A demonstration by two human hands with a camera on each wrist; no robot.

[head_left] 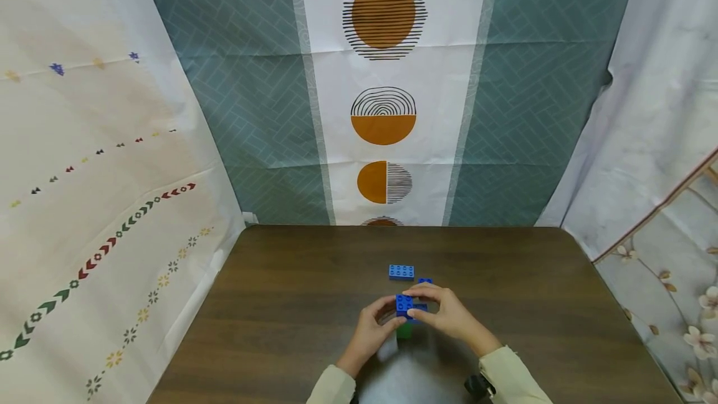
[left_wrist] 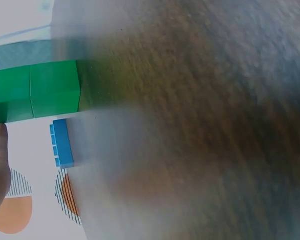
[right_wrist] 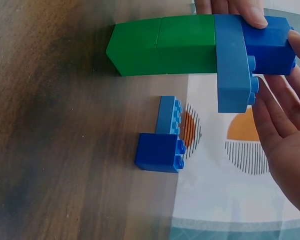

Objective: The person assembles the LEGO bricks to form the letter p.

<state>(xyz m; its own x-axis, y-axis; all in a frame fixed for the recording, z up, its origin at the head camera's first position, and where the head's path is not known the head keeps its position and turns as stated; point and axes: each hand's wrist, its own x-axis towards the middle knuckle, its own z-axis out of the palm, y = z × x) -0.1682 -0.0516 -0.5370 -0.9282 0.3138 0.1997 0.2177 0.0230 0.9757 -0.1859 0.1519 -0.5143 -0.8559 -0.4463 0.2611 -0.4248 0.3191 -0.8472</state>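
Dark-blue brick (head_left: 401,305) tops a stack of green and light-blue bricks (right_wrist: 185,45), lower centre of the head view, pinched by the curved fingers and thumbs of the left hand (head_left: 370,328) and right hand (head_left: 450,315); a loose light-blue brick (head_left: 401,274) lies just above in frame

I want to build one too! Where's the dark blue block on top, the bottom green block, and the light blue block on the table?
dark blue block (right_wrist: 270,54): right wrist view, on its side.
bottom green block (right_wrist: 136,55): right wrist view, on its side.
light blue block (head_left: 401,271): head view, on its studded top.
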